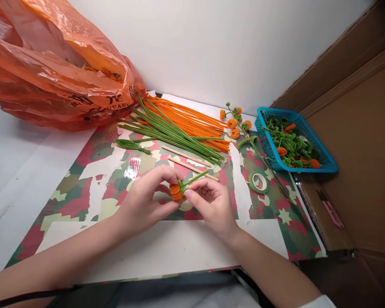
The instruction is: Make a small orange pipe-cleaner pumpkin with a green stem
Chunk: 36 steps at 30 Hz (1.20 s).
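Between my two hands is a small orange pipe-cleaner pumpkin [176, 192] with a green top and a green stem pointing up to the right. My left hand [149, 194] grips the orange body between thumb and fingers. At the green part, my right hand [211, 203] pinches the base of the stem [196, 176]. Just beyond my hands lie two thin wooden sticks [188, 157]. Behind them are a bundle of green pipe cleaners [179, 139] and a spread of orange pipe cleaners [192, 117]. A green leaf-shaped piece [128, 144] rests to their left.
An orange plastic bag [67, 81] fills the back left. On the right stand a branch with little orange pumpkins [232, 123], a roll of green tape [259, 183] and a blue basket [303, 169] of green and orange pieces. A pink-handled tool [332, 214] lies on cardboard.
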Available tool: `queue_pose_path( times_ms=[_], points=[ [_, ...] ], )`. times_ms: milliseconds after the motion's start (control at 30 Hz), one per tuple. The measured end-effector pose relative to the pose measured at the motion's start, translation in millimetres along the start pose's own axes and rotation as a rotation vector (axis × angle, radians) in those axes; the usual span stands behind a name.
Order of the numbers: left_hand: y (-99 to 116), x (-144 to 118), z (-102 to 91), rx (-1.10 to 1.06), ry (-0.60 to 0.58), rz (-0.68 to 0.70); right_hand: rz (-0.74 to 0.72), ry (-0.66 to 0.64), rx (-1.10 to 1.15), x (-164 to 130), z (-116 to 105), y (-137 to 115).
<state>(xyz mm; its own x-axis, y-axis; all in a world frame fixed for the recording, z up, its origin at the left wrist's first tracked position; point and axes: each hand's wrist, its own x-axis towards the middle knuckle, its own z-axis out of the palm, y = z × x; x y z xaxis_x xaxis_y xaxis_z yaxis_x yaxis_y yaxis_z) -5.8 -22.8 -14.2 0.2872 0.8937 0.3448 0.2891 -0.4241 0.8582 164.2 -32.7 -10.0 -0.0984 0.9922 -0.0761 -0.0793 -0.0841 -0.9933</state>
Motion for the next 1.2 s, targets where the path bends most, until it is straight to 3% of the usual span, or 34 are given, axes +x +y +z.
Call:
queue_pose_path(
  times_ms=[267,467,700,967,1200],
  points=[
    [1.4,-2.0,2.2,-0.066,0.021,-0.056,-0.008,0.009,-0.004,-0.6,1.8,2.7],
    [-0.7,-3.1,3.9,-0.014,0.068,0.056,-0.045,0.064,-0.074,0.4,4.1,3.1],
    [1.2,-2.9,1.6,0.054,0.082,0.132,0.005,0.044,-0.062,2.5,2.9,6.5],
    [1.8,-2.8,0.2,0.090,0.039,0.042,-0.060,0.063,-0.067,2.9,3.4,10.5],
    [10.5,2.4,-5.0,-0.104,-0.089,-0.093,-0.175,0.070,-0.267,2.4,1.3,8.5]
  ],
)
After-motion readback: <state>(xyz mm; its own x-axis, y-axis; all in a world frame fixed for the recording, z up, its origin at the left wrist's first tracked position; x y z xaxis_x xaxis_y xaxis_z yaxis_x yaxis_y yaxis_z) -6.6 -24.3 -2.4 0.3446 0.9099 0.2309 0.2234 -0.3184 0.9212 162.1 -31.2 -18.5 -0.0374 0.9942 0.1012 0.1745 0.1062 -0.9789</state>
